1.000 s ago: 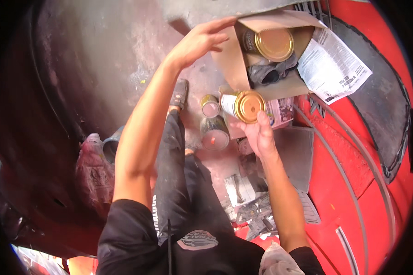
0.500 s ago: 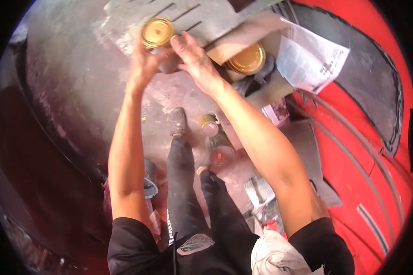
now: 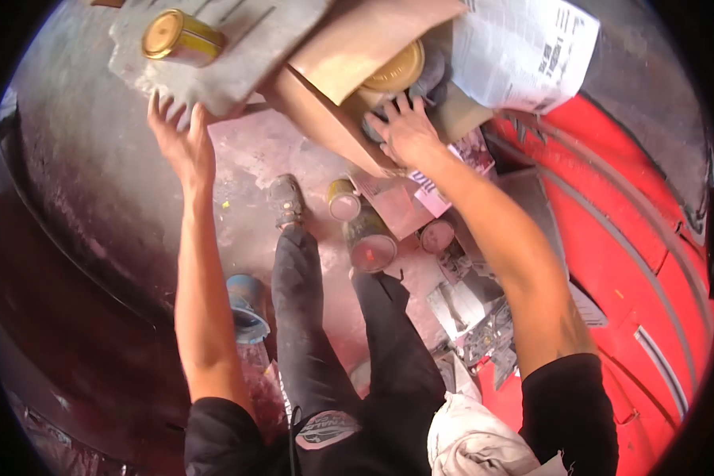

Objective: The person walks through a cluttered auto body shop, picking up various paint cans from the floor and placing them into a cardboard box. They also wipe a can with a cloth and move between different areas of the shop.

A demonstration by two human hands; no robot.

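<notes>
My left hand point(image 3: 184, 143) is empty, its fingers spread beside the front edge of a grey slatted surface point(image 3: 254, 59). On that surface is a metal can point(image 3: 194, 40) with a gold lid and a yellowish side, the lid turned toward the left; nothing touches it. My right hand point(image 3: 408, 131) reaches into an open cardboard box point(image 3: 325, 119), fingers spread over a dark grey thing point(image 3: 375, 125) whose kind I cannot make out. Inside the box, just beyond these fingers, lies a larger round gold lid point(image 3: 397, 67), partly covered by a box flap point(image 3: 381, 32).
Printed paper point(image 3: 523, 51) hangs over the box's right side. Between my legs and the box are a small tin point(image 3: 343, 200) and a larger tin point(image 3: 370, 247). A blue bucket point(image 3: 247, 305) stands by my left leg. Red panels point(image 3: 611, 262) run along the right, a dark curved panel point(image 3: 71, 317) along the left.
The gold-lidded can, between both hands before, now rests on the grey surface. My left hand has drawn back toward me and left; my right hand has moved right into the box.
</notes>
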